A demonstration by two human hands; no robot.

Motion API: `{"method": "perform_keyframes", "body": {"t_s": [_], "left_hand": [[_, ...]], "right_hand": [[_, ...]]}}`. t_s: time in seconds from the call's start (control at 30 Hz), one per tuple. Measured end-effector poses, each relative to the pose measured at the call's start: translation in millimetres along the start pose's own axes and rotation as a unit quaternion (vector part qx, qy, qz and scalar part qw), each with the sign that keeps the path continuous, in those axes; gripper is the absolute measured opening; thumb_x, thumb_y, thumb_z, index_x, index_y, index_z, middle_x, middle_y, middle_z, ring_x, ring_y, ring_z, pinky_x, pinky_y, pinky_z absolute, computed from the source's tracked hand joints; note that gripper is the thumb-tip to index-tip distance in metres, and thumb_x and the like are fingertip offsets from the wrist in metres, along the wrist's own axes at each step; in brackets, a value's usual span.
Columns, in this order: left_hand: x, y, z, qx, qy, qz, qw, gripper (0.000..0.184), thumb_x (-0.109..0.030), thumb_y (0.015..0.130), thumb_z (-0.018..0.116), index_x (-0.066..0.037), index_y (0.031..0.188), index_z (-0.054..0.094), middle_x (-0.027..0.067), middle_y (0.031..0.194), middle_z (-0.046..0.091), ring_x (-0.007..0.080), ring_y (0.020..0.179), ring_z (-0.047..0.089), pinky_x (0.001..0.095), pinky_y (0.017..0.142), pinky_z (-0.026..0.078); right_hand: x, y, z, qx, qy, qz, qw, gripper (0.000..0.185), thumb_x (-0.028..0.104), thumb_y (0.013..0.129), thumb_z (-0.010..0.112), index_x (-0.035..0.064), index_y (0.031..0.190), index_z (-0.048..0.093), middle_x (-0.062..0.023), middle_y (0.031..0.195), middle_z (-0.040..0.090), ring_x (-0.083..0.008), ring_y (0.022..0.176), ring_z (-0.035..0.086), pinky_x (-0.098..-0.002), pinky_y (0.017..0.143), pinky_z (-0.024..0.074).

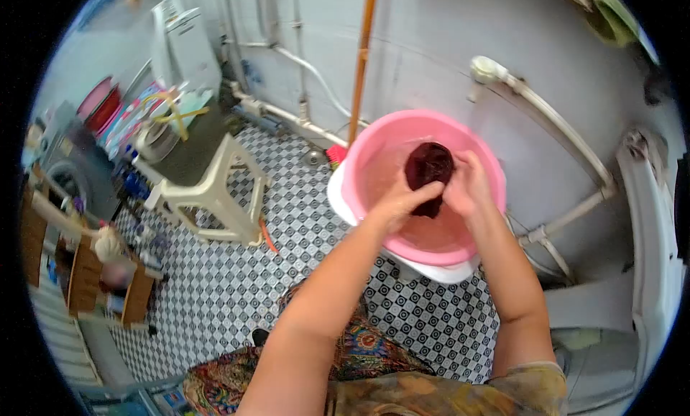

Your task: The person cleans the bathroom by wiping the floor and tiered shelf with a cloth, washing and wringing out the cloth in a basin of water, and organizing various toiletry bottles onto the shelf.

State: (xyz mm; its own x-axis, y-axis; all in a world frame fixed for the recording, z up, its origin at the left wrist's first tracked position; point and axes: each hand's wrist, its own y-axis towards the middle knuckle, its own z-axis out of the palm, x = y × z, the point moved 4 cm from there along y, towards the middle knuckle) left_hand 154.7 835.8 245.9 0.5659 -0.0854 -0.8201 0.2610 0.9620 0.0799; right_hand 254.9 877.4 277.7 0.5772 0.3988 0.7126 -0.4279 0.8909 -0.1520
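Observation:
A dark maroon cloth (427, 166), bunched into a wet-looking wad, is over the water in a pink basin (424, 116). My left hand (404, 202) grips it from the lower left, the thumb lying across its front. On the right side, my right hand (467, 184) has its fingers curled against the same wad. Part of the cloth hangs down below my hands. The fingers behind it are hidden. Pinkish, cloudy water (431, 232) fills the lower part of the basin.
Under the basin shows a white support (445, 271). An orange pole (364, 64) leans on the wall behind it. White pipes (553, 117) run along the wall at right. A cream plastic stool (215, 182) with items on top stands left on the patterned floor (302, 222).

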Motion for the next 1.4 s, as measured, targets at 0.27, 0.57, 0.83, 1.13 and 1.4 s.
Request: {"method": "perform_keyframes", "body": {"t_s": [0.27,0.57,0.83,1.13,1.4], "left_hand": [[-3,-4,2,-0.082,0.044,0.063,0.994,0.047,-0.008,0.06,0.073,-0.001,0.102,0.052,0.0073,0.091,0.057,0.0172,0.083,0.055,0.0299,0.072,0.047],[19,7,4,-0.135,-0.028,-0.142,0.98,0.031,-0.029,0.071,0.059,-0.003,0.086,0.056,0.005,0.064,0.054,0.0142,0.05,0.05,0.0262,0.04,0.038],[59,23,32,0.006,-0.242,-0.262,0.934,0.046,-0.057,0.073,0.049,-0.011,0.068,0.047,-0.0026,0.053,0.044,0.0049,0.035,0.037,0.0162,0.029,0.024],[25,10,17,-0.123,0.319,-0.024,0.94,0.041,-0.025,0.058,0.071,0.004,0.084,0.059,0.0183,0.074,0.06,0.028,0.067,0.059,0.036,0.065,0.046],[42,14,-3,-0.165,0.571,0.026,0.804,0.03,-0.018,0.06,0.067,0.0,0.083,0.059,0.0217,0.075,0.059,0.0368,0.073,0.058,0.0426,0.064,0.046]], "right_hand": [[2,-16,-18,0.026,-0.125,0.003,0.992,0.031,0.017,0.081,0.047,-0.002,0.105,0.05,-0.0124,0.105,0.053,-0.0209,0.097,0.05,-0.0332,0.085,0.04],[23,12,-75,-0.117,-0.439,-0.155,0.877,0.045,0.029,0.081,0.057,0.0068,0.118,0.045,-0.0064,0.097,0.055,-0.0115,0.08,0.054,-0.025,0.063,0.0444],[9,-1,-46,0.122,-0.04,-0.01,0.992,0.049,0.038,0.081,0.053,0.0063,0.117,0.045,-0.0092,0.109,0.053,-0.0198,0.095,0.054,-0.0351,0.078,0.0478],[11,21,-40,-0.053,-0.386,-0.093,0.916,0.015,0.015,0.08,0.053,0.0047,0.09,0.054,-0.0018,0.077,0.053,-0.013,0.072,0.05,-0.026,0.062,0.0413],[-1,62,-72,-0.079,-0.722,-0.182,0.663,0.024,0.022,0.077,0.05,0.0,0.086,0.052,-0.0179,0.08,0.057,-0.0299,0.074,0.054,-0.0363,0.069,0.0418]]}}
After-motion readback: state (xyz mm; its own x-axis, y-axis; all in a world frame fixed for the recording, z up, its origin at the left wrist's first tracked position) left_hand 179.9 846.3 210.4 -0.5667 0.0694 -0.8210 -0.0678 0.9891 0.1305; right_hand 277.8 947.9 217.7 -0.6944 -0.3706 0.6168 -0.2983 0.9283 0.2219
